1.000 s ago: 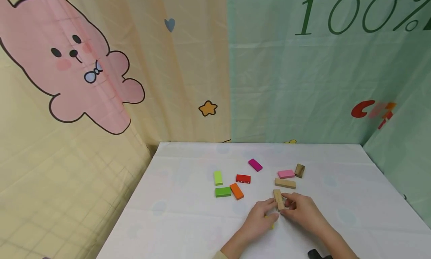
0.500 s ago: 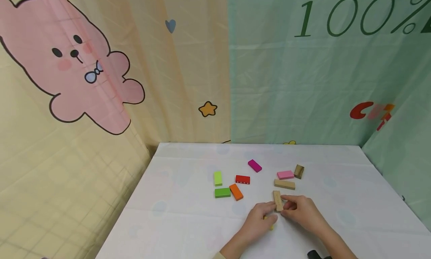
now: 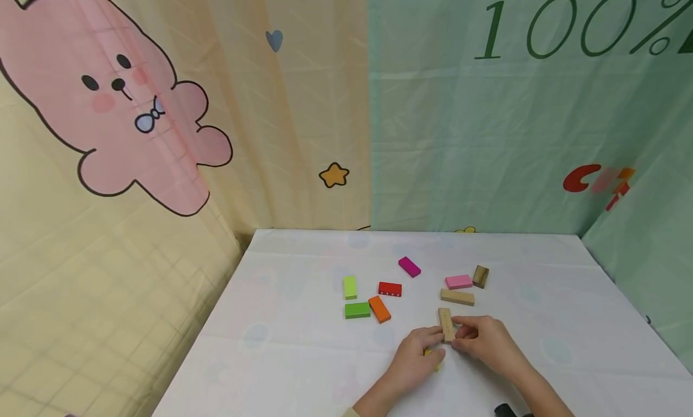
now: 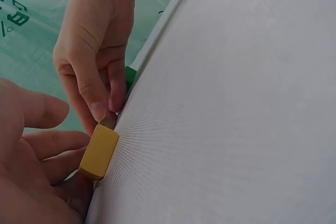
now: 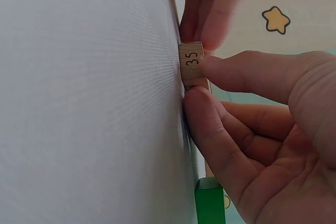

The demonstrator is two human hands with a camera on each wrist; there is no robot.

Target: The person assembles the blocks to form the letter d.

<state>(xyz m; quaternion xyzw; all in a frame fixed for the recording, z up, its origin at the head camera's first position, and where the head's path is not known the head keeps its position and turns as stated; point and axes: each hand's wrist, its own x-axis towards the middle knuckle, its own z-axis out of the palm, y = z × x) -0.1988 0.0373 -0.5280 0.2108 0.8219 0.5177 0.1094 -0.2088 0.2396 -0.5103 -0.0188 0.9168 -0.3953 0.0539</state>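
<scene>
A tan wooden block (image 3: 446, 325) lies lengthwise on the table between the two hands. The right hand (image 3: 489, 343) pinches it from the right with thumb and finger; the number 35 shows on its end (image 5: 192, 62) in the right wrist view. From the other side, the left hand (image 3: 412, 360) touches the block's left edge with its fingertips, the fingers only slightly bent. Beneath the left palm is a yellow block (image 4: 100, 152), mostly covered in the head view. In the left wrist view the left thumb (image 4: 44, 109) stands apart from that yellow block.
Beyond the hands on the white table (image 3: 281, 357) lie green (image 3: 357, 310), lime (image 3: 350, 287), orange (image 3: 380, 309), red (image 3: 390, 289) and magenta (image 3: 409, 266) blocks. Pink (image 3: 459, 281), tan (image 3: 457, 296) and brown (image 3: 480, 276) ones sit further right. A black object (image 3: 505, 410) is at the near edge.
Almost nothing differs. The view shifts slightly, and both hands stay at the wooden block.
</scene>
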